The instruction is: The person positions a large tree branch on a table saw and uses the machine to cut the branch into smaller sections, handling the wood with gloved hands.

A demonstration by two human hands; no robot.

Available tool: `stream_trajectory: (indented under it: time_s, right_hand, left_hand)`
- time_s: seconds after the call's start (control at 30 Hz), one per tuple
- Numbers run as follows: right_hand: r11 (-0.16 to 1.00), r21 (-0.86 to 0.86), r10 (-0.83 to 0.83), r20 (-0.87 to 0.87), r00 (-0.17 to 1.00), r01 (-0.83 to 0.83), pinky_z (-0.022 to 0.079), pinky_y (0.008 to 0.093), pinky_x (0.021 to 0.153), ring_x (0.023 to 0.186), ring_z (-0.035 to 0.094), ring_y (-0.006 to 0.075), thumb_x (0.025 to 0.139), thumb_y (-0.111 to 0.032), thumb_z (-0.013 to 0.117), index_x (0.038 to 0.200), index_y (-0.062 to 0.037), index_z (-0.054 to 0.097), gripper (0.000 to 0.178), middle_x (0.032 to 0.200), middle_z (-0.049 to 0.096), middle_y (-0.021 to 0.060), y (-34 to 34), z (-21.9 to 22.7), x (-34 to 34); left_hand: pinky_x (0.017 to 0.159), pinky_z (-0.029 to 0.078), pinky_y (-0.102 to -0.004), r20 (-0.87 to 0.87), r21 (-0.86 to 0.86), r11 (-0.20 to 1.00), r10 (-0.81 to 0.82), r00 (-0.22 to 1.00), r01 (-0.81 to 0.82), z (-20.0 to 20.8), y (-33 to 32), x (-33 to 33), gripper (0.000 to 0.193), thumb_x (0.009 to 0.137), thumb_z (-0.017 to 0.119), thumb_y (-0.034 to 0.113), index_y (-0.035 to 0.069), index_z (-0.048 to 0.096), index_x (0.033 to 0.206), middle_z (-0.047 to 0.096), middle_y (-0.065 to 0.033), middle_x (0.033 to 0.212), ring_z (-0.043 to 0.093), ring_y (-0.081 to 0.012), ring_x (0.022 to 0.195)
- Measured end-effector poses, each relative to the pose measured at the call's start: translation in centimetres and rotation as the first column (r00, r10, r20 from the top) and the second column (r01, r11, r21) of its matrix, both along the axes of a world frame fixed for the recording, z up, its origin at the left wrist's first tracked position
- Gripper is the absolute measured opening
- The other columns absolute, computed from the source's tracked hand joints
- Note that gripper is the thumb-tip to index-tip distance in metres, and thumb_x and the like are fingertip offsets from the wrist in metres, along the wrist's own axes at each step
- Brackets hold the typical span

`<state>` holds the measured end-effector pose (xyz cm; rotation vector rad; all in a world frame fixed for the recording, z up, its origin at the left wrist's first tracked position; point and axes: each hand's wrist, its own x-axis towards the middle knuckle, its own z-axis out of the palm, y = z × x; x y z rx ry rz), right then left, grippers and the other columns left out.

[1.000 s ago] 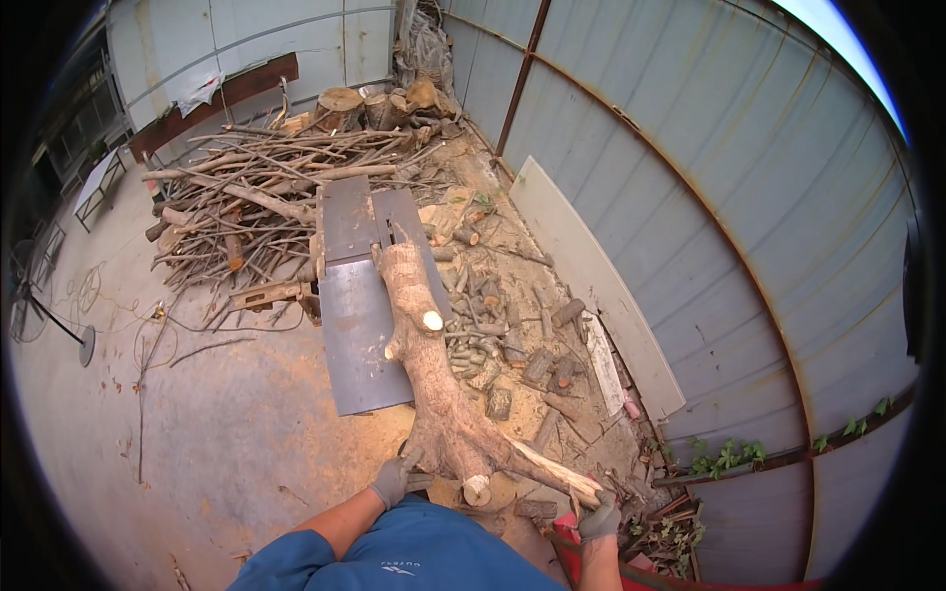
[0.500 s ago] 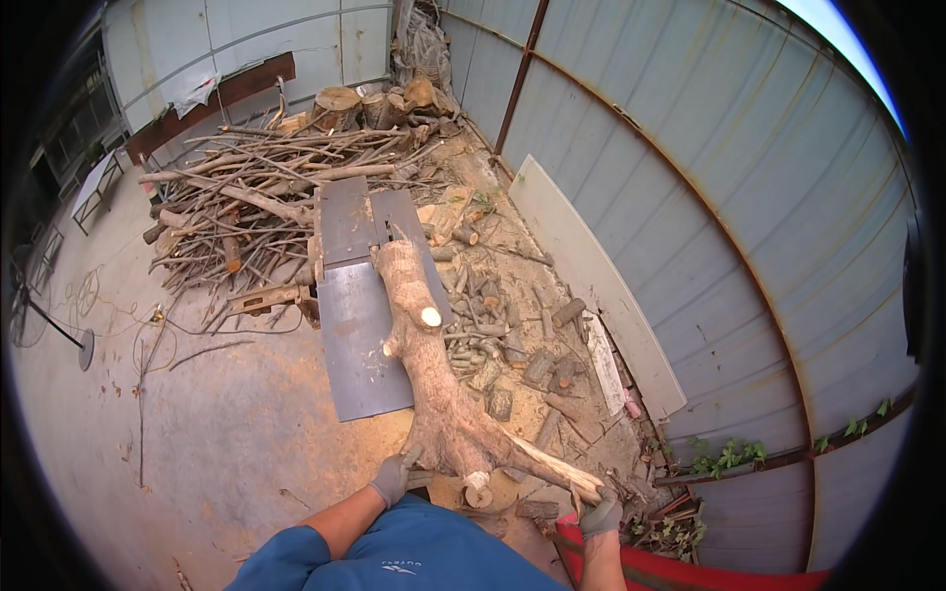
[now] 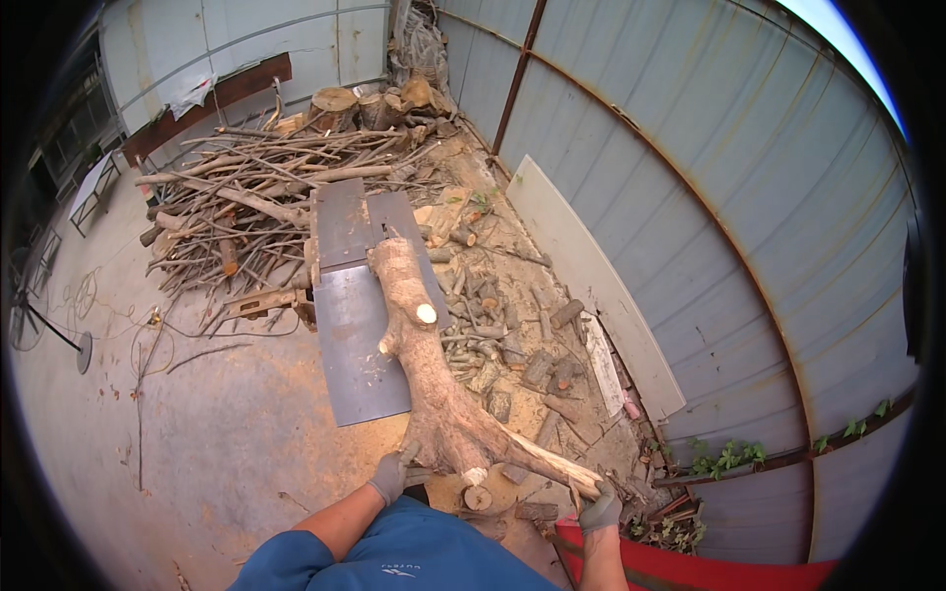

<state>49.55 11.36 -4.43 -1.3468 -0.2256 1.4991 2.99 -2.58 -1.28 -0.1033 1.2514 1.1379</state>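
A thick forked log (image 3: 429, 369) with pale cut stubs lies lengthwise over the right part of a grey metal saw table (image 3: 357, 369). Its far cut end is by a narrow slot in the tabletop, and its forked end overhangs the near edge, close to my body. Both my hands wear grey gloves. My left hand (image 3: 391, 475) is closed on the log's left side at the base. My right hand (image 3: 600, 506) grips the tip of the split, pale branch that runs out to the right. The palms and some fingers are hidden.
A pile of long branches (image 3: 266, 197) lies beyond the table, with stump rounds (image 3: 335, 106) behind. Short cut pieces (image 3: 483, 325) and sawdust cover the ground to the right. A pale board (image 3: 591, 276) leans along the metal wall (image 3: 709, 197). Something red (image 3: 690, 559) is near my right arm.
Very little differs. The view has shifted slightly, and both hands keep their hold on the log in nearly the same place.
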Motion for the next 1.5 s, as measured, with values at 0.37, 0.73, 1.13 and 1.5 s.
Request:
stream_trajectory:
  time_s: [0.37, 0.73, 1.13, 1.5]
  right_hand:
    - [1.000, -0.021, 0.005, 0.009, 1.000, -0.005, 0.062, 0.0523, 0.091, 0.109, 0.068, 0.0430, 0.097, -0.016, 0.054, 0.129, 0.0052, 0.062, 0.039, 0.126, 0.068, 0.0250, 0.6, 1.5, -1.5]
    - [0.999, -0.026, 0.022, -0.015, 1.000, -0.022, 0.062, 0.0519, 0.090, 0.107, 0.069, 0.0424, 0.095, -0.014, 0.055, 0.127, 0.0054, 0.062, 0.038, 0.123, 0.068, 0.0243, 1.3, 4.2, -3.9]
    - [0.998, -0.033, 0.045, 0.000, 0.999, -0.045, 0.062, 0.0531, 0.091, 0.108, 0.068, 0.0423, 0.096, -0.013, 0.054, 0.126, 0.0050, 0.062, 0.036, 0.123, 0.067, 0.0255, 2.0, 6.3, -6.0]
    - [0.997, -0.027, 0.076, 0.009, 0.997, -0.075, 0.062, 0.0506, 0.093, 0.110, 0.068, 0.0418, 0.096, -0.015, 0.053, 0.126, 0.0073, 0.061, 0.038, 0.124, 0.066, 0.0268, 2.8, 6.8, -7.3]
  left_hand:
    - [0.091, 0.062, -0.0486, -0.075, -0.047, 0.998, 0.026, 0.997, -0.029, 0.8, 0.9, -0.2, 0.079, 0.096, 0.070, 0.058, -0.002, 0.051, 0.144, 0.067, -0.0217, 0.128, 0.071, -0.0374, 0.111]
    - [0.090, 0.061, -0.0481, -0.082, -0.013, 1.000, 0.025, 0.996, -0.026, 0.5, 1.7, -0.8, 0.066, 0.099, 0.064, 0.048, 0.002, 0.052, 0.145, 0.066, -0.0218, 0.129, 0.073, -0.0371, 0.103]
    - [0.087, 0.063, -0.0478, -0.050, -0.074, 0.995, 0.063, 0.997, -0.066, 1.3, 2.8, -1.7, 0.082, 0.094, 0.072, 0.049, -0.001, 0.042, 0.152, 0.056, -0.0259, 0.138, 0.072, -0.0406, 0.103]
    - [0.084, 0.064, -0.0467, -0.066, 0.004, 0.997, 0.077, 0.995, -0.077, 1.3, 3.4, -2.5, 0.104, 0.087, 0.080, 0.057, -0.012, 0.036, 0.151, 0.052, -0.0339, 0.139, 0.073, -0.0394, 0.105]
